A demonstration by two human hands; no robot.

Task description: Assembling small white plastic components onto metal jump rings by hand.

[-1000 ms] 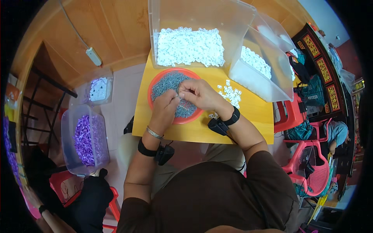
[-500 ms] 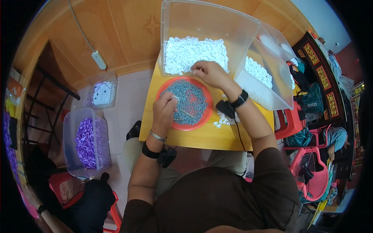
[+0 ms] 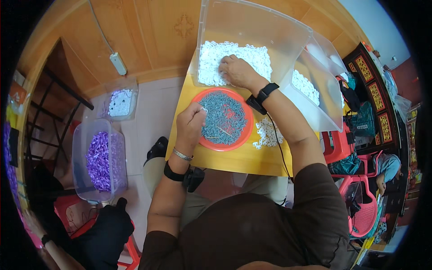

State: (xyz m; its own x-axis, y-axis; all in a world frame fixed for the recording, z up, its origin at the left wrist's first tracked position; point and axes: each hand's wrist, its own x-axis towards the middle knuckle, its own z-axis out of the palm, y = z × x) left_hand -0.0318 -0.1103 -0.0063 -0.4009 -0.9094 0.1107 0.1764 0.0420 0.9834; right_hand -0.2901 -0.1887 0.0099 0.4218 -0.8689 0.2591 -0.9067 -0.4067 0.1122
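Observation:
My left hand [image 3: 190, 122] is closed in a pinch at the left rim of a round red tray [image 3: 249, 128]. A small white plastic piece [image 3: 204, 109] pokes out between its thumb and forefinger. Slim grey-blue screws [image 3: 220, 114] cover most of the tray's floor, with red showing through at a few spots. Beyond the tray, my right hand [image 3: 239, 72] reaches into a large clear plastic bin [image 3: 256, 24]. Its fingers bend down onto a heap of small white plastic pieces [image 3: 209, 63]; the fingertips are hidden, so their grip cannot be made out.
Loose white pieces [image 3: 268, 133] lie on the yellow table [image 3: 234, 161] right of the tray, near a black cable. Another clear bin [image 3: 321, 112] stands at the right. On the floor at left is a bin of purple pieces [image 3: 100, 159]. A person's leg [image 3: 105, 234] shows lower left.
My right hand has moved from the bin's near edge deeper into the white heap. My left hand keeps its pinch by the tray. The whole view has shifted slightly.

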